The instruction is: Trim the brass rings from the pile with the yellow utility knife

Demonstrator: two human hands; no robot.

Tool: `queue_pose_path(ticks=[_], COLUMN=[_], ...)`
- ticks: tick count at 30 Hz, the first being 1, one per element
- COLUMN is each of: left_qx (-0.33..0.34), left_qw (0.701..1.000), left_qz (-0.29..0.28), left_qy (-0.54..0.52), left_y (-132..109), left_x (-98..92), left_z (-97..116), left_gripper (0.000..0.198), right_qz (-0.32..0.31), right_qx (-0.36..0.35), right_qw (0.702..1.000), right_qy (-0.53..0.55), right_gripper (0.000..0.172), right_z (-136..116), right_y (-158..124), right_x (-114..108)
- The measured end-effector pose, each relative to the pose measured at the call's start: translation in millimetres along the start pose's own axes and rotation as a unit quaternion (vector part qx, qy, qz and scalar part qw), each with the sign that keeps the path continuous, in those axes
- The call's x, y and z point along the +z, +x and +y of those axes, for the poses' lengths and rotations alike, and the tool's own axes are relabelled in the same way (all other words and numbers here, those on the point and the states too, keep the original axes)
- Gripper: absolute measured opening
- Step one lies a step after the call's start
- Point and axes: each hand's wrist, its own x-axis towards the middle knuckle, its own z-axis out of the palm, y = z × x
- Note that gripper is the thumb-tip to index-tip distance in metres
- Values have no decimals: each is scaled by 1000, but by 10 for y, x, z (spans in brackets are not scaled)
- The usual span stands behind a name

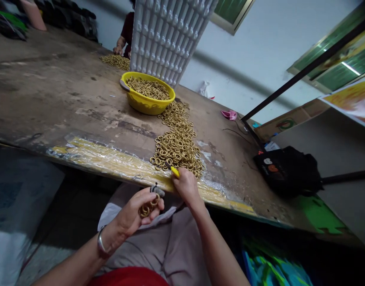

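Note:
My left hand (140, 208), with a metal bracelet at the wrist, is closed around several brass rings (147, 206) over my lap. A small grey piece with a dark band (157, 191) sits at its fingertips. My right hand (186, 183) grips a yellow-handled tool (174, 171) at the table edge. The dark tip of the tool reaches the near side of a long heap of brass rings (178, 145). Behind the heap stands a yellow basin (149, 104) filled with more rings.
The wooden table (66, 95) has taped yellow strips (111, 159) along its near edge. A ribbed translucent panel (167, 35) rises behind the basin. A person's hand (118, 50) is by another ring pile (115, 61). A black bag (288, 171) lies at right.

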Motion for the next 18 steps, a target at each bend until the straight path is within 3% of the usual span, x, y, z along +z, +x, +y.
queue_pose_path(ticks=[2,3,4,6,8,10,12,14,15,16,18], left_qx=[2,4,7,13,18,20,18,17,18,20,25], left_qw=[1000,999,999,999,999,998,998,997,998,998,999], left_qz=[17,30,41,38,10,-17,-29,-35,-36,-35,-23], left_qy=[-15,-17,-18,-23,-36,-50,-59,-59,-56,-49,-26], left_y=[35,53,69,88,84,62,31,-3,-21,-38,-66], left_x=[-14,-12,-3,32,79,126,164,195,209,224,253], left_z=[-5,-12,-20,-37,-49,-55,-54,-49,-45,-41,-36], left_gripper=[29,29,28,28,29,28,26,25,24,24,27], right_qz=[-17,-39,-68,-124,-145,-139,-130,-125,-124,-124,-113], right_qx=[17,30,46,86,121,141,155,157,149,135,80], right_qw=[989,968,933,832,739,683,651,640,648,669,751], right_qy=[148,247,351,534,647,703,732,742,737,720,645], right_gripper=[21,25,27,28,30,32,34,34,34,32,30], right_z=[2,-12,-34,-98,-171,-232,-272,-289,-289,-283,-261], right_y=[-88,-149,-219,-369,-509,-620,-700,-754,-776,-796,-837], right_x=[-88,-130,-164,-198,-185,-141,-100,-88,-98,-120,-192])
